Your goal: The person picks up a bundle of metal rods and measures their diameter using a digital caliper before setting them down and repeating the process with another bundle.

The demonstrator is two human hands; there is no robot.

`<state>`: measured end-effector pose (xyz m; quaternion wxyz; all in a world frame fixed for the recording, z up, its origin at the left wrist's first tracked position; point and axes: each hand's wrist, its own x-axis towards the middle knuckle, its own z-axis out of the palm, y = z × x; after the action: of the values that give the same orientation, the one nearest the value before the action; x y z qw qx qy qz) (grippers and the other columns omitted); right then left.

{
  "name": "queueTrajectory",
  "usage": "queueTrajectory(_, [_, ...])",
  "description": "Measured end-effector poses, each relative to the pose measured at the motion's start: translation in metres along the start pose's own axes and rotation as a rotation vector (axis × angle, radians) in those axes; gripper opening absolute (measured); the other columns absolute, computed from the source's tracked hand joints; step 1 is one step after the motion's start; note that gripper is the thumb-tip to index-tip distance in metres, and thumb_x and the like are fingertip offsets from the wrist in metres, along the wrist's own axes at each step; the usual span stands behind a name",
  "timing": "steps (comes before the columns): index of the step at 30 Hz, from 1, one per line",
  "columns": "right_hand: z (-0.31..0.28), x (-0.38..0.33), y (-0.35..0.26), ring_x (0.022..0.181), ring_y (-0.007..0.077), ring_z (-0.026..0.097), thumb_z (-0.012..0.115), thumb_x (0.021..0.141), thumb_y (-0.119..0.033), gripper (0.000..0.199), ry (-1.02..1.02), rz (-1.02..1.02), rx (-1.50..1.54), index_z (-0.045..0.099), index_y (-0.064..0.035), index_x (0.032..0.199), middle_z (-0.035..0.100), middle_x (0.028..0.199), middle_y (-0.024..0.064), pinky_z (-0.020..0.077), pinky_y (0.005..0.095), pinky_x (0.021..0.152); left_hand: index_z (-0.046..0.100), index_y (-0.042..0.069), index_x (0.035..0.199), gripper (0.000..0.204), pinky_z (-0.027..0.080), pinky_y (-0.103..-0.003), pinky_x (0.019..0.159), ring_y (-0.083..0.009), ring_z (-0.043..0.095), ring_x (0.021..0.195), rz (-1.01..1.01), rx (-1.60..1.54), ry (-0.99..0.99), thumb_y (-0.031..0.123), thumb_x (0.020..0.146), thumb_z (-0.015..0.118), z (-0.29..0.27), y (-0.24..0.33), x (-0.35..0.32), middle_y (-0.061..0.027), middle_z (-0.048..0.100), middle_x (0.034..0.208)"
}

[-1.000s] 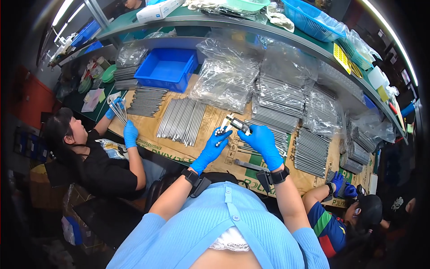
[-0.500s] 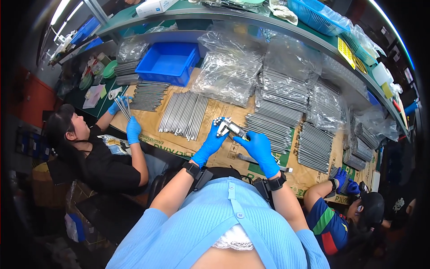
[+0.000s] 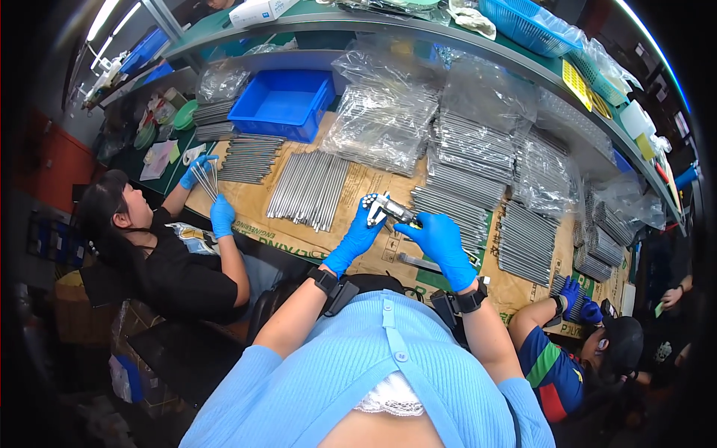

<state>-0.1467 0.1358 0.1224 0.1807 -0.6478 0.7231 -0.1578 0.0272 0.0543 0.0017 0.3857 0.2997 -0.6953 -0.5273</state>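
My left hand (image 3: 357, 237), in a blue glove, is closed around a small bundle of metal rods (image 3: 368, 200). Their round ends face up toward me, and the fingers hide their lengths. A caliper (image 3: 396, 211) with a dark body and silver jaws is gripped in my gloved right hand (image 3: 439, 240). Its jaws reach to the rod ends; whether they touch one is too small to tell. Beyond my left hand, a row of loose rods (image 3: 308, 190) lies on brown paper (image 3: 366, 183). Another rod stack (image 3: 452, 213) sits just past my right hand.
A blue bin (image 3: 280, 104) stands at the back left. Plastic-wrapped rod bundles (image 3: 385, 123) fill the back. A grey metal bar (image 3: 418, 262) lies near my right wrist. Co-workers sit at left (image 3: 172, 269) and right (image 3: 556, 366), handling rods. A shelf edge (image 3: 418, 33) runs overhead.
My right hand and the caliper have shifted slightly right, and the caliper's angle has changed a little. My left hand has moved slightly right with the rods still in it.
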Motion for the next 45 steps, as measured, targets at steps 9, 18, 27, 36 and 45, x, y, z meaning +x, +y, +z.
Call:
queueTrajectory(9, [0.01,-0.001,0.01,0.048,0.0259,0.057,0.06,0.072,-0.065,0.06,0.043,0.006,0.079,0.063,-0.0048,0.067,0.055,0.052,0.0108,0.0426,0.0361,0.045,0.032,0.003,0.131,0.056,0.037,-0.031,0.098,-0.0215,0.044,0.116,-0.11,-0.01,-0.008,0.005,0.083,0.061,-0.001,0.02,0.002,-0.0124,0.044,0.123])
queueTrajectory(18, [-0.047,-0.008,0.019,0.047,0.0246,0.056,0.064,0.07,-0.061,0.058,0.045,0.066,0.036,0.064,-0.0034,0.065,0.054,0.051,0.0113,0.0413,0.035,0.044,0.044,0.01,0.133,0.052,0.028,-0.034,0.105,-0.0241,0.034,0.127,0.049,0.219,-0.215,0.008,0.084,0.059,-0.031,0.034,-0.011,-0.0127,0.039,0.133])
queueTrajectory(27, [-0.046,0.012,0.015,0.053,0.0289,0.06,0.062,0.07,-0.063,0.058,0.123,0.087,-0.019,0.064,-0.0051,0.068,0.058,0.055,0.0132,0.0465,0.038,0.048,0.049,0.011,0.13,0.045,0.027,-0.036,0.106,-0.0259,0.034,0.128,0.042,0.231,-0.253,0.007,0.085,0.056,-0.018,0.043,-0.009,-0.0123,0.036,0.138])
queueTrajectory(36, [0.002,0.024,0.014,0.053,0.0277,0.061,0.064,0.072,-0.058,0.052,0.211,0.051,-0.047,0.068,-0.0069,0.078,0.059,0.056,0.013,0.0451,0.0365,0.047,0.046,0.01,0.132,0.046,0.027,-0.036,0.106,-0.026,0.032,0.129,0.084,0.298,-0.113,0.01,0.087,0.054,-0.005,0.021,-0.001,-0.0132,0.035,0.138])
queueTrajectory(45, [0.021,-0.011,0.009,0.051,0.0278,0.059,0.064,0.073,-0.058,0.053,0.085,0.016,0.13,0.066,-0.0055,0.076,0.057,0.055,0.0126,0.0447,0.0364,0.046,0.03,0.003,0.137,0.06,0.027,-0.034,0.106,-0.0269,0.036,0.125,0.033,0.064,-0.036,0.003,0.084,0.057,0.001,0.013,0.004,-0.0127,0.036,0.134])
